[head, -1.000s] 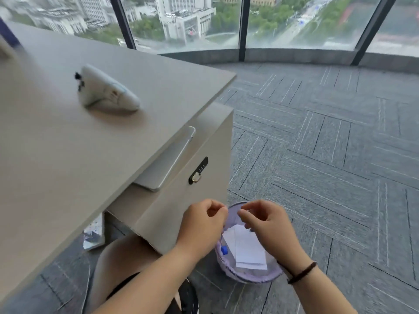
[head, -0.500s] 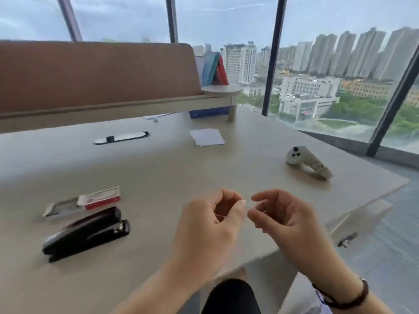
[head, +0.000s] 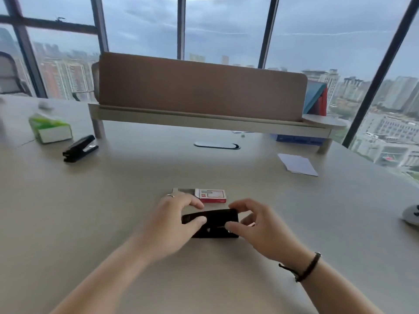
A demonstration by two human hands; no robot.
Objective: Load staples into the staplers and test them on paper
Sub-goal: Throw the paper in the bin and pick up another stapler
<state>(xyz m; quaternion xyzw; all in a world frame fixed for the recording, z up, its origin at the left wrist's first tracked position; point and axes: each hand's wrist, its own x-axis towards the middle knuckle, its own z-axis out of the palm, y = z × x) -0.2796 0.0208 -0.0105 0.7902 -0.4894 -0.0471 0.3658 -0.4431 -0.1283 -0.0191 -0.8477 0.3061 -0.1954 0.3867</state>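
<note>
Hands: left hand (head: pixel 174 219), right hand (head: pixel 256 225) grip stapler (head: pixel 215 224) | staple box (head: pixel 212 196) just behind | paper (head: pixel 297 164) well apart

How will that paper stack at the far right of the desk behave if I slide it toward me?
The paper stack looks thin and loosely fanned, so its sheets will probably shear apart. It is likely floppy once lifted. The desk looks smooth, so it should slide easily.

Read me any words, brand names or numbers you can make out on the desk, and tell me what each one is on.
No text is legible.
Staple box: red and white with a printed label, too blurred to read.
Green box: any print is smeared by motion blur.
Black stapler between the left hand and right hand: no marking visible.
Second stapler: no marking visible.
Paper sheets: appear blank.
</note>
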